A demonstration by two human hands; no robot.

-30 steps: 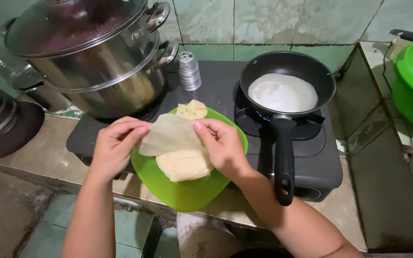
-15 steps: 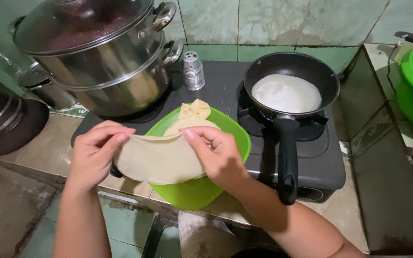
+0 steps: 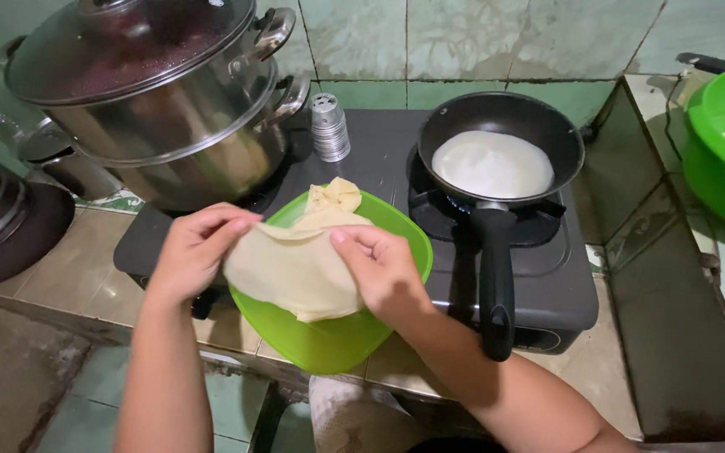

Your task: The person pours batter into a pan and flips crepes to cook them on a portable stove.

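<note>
Head view: the fingers of the left hand (image 3: 197,252) and the right hand (image 3: 383,273) are pinched on the upper edge of a thin, pale cream, floppy round wrapper sheet (image 3: 295,268), one hand at each side, so it hangs slack just above the bright green square plastic plate (image 3: 329,344). At the plate's far rim lies a small folded piece of the same pale dough (image 3: 335,195). Right of the plate, a black non-stick frying pan (image 3: 497,252) sits on the black two-burner stove (image 3: 547,277), a white, smooth round of batter (image 3: 492,164) in it. Behind the plate stands a ribbed, shiny metal shaker (image 3: 329,127); to the plate's left rear, a stacked steel steamer pot with a fogged glass lid (image 3: 153,101).
</note>
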